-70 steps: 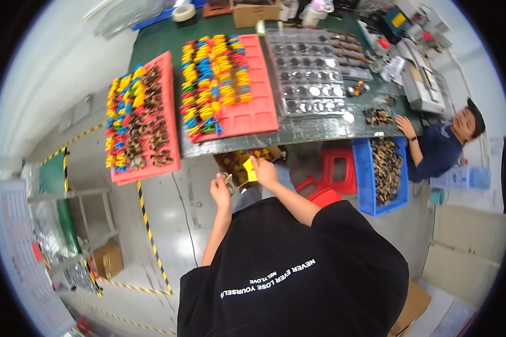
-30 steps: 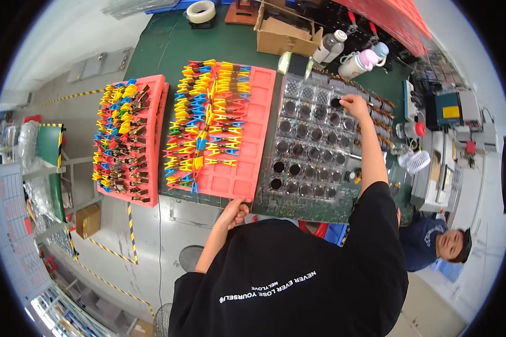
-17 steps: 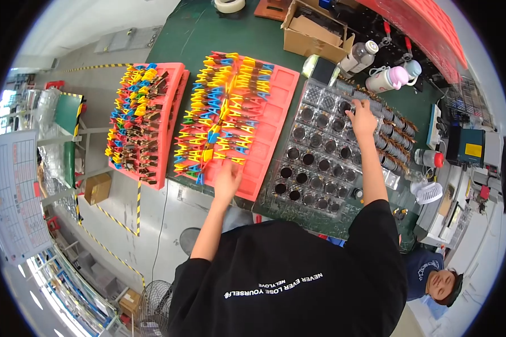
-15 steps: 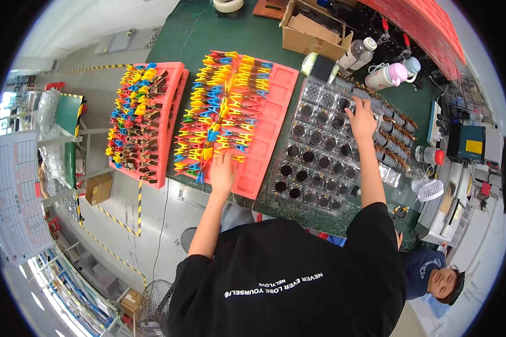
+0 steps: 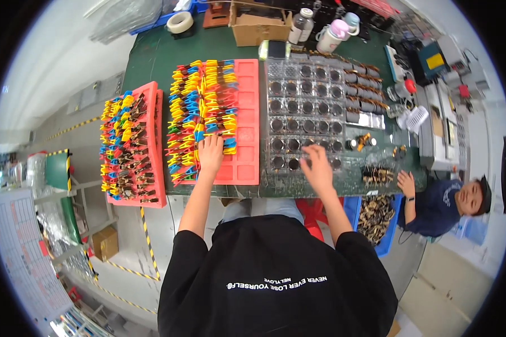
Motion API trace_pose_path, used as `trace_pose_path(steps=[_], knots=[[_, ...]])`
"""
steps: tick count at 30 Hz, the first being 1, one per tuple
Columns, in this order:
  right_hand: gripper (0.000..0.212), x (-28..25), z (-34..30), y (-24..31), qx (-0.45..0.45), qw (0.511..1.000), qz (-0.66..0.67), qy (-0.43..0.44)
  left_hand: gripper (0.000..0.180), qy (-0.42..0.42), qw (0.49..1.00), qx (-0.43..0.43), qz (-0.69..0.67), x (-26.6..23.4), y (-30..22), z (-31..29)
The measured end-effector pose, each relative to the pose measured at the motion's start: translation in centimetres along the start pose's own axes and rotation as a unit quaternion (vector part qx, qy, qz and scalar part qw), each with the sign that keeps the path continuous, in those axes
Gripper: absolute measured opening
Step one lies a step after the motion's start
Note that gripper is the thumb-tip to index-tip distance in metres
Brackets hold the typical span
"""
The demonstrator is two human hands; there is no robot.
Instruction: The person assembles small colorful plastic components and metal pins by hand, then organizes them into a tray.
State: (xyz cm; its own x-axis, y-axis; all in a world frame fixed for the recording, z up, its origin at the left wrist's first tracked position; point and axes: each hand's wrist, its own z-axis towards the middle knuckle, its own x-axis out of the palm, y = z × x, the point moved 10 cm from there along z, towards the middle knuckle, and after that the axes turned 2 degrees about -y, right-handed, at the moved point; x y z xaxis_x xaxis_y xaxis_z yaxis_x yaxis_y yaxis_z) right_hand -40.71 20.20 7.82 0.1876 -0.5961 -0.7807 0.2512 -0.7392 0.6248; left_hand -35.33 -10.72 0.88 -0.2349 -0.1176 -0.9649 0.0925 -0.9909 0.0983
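My left hand (image 5: 210, 154) lies over the pink-red tray (image 5: 247, 129), its fingers stretched out at the lowest rows of colourful spring clips (image 5: 208, 95). The clips are yellow, blue and red, packed in rows; what lies under my fingertips is hidden. My right hand (image 5: 319, 171) hovers at the lower right of a clear plastic tray (image 5: 269, 135), thumb and fingers apart, with nothing visible between them. That tray's cells hold dark round parts (image 5: 292, 124); a few cells at its upper left show no dark part.
Stacked pink-red trays (image 5: 156, 146) of clips stand at the left. Rows of grey cylindrical parts (image 5: 362, 78) lie right of the clear tray. Bottles (image 5: 333, 36) and a cardboard box (image 5: 258, 28) line the back. A co-worker's hand (image 5: 406, 183) rests near the table's right edge, by a blue bin (image 5: 351, 209).
The view has turned and shifted. My right hand has come from the clear tray's far side to its near right corner. My left hand stays by the clips.
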Motion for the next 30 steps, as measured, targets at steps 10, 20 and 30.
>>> trace_pose_path(steps=[10, 20, 30], knots=[[0.036, 7.5, -12.9, 8.7, 0.051, 0.984, 0.171, 0.025, 0.044, 0.064, 0.753, -0.129, -0.642, -3.6, -3.1, -8.1], [0.038, 9.3, -16.3, 14.6, -0.023, 0.993, 0.016, 0.113, 0.034, 0.366, 0.415, -0.211, -0.806, -5.4, -12.1, -23.7], [0.053, 10.5, -19.4, 14.4, 0.004, 0.977, -0.082, 0.198, 0.025, 0.41, 0.476, -0.118, -0.769, -8.1, -11.0, -25.9]])
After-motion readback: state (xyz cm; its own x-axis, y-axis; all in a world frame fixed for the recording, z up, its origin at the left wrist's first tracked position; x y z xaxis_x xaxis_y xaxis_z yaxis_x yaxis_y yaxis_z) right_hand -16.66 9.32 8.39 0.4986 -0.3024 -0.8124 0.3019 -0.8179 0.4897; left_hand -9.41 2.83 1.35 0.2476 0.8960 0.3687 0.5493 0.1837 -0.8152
